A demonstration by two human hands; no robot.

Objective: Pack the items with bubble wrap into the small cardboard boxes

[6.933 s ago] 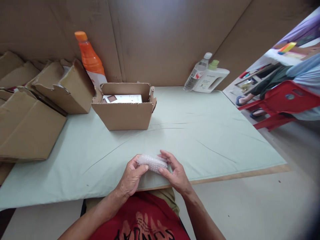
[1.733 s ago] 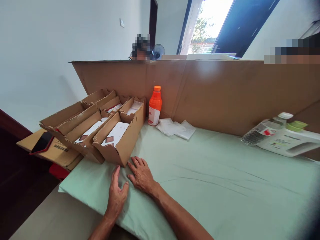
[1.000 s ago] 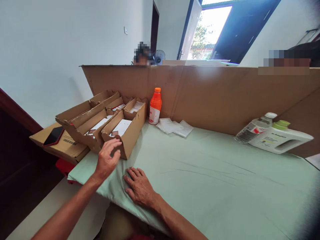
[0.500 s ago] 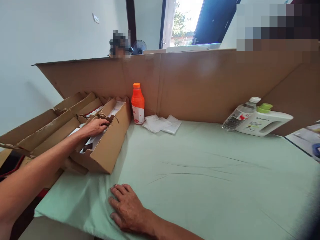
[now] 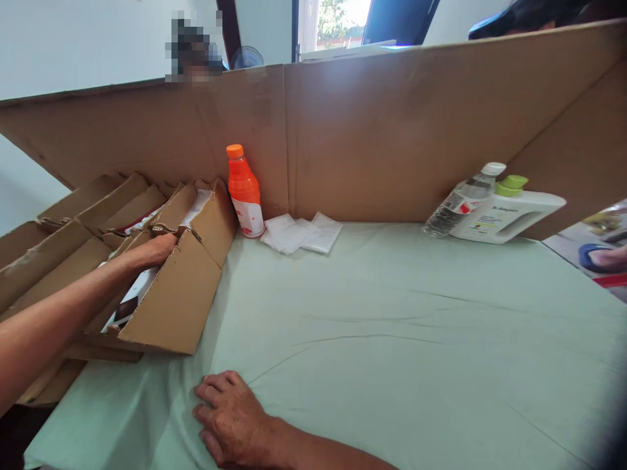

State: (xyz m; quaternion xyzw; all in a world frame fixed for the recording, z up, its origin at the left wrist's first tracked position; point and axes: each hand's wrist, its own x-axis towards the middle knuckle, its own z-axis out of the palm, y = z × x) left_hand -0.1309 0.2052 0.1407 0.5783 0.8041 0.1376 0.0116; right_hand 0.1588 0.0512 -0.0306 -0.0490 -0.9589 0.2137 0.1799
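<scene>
My left hand reaches down into the nearest compartment of a divided cardboard box on the left; its fingers are hidden behind the box wall, so what they touch does not show. White packets or boxes, one with a dark patch, lie in that compartment beneath my wrist. Flat on the pale green cloth rests my right hand, fingers loosely apart and holding nothing.
A red-orange bottle stands beside the box, with several flat clear plastic bags next to it. At the back right are a clear water bottle, leaning, and a white jug. A cardboard wall rises behind.
My left hand has sunk deeper into the compartment, and its fingers have gone out of sight. The view has shifted; my right hand still rests on the cloth.
</scene>
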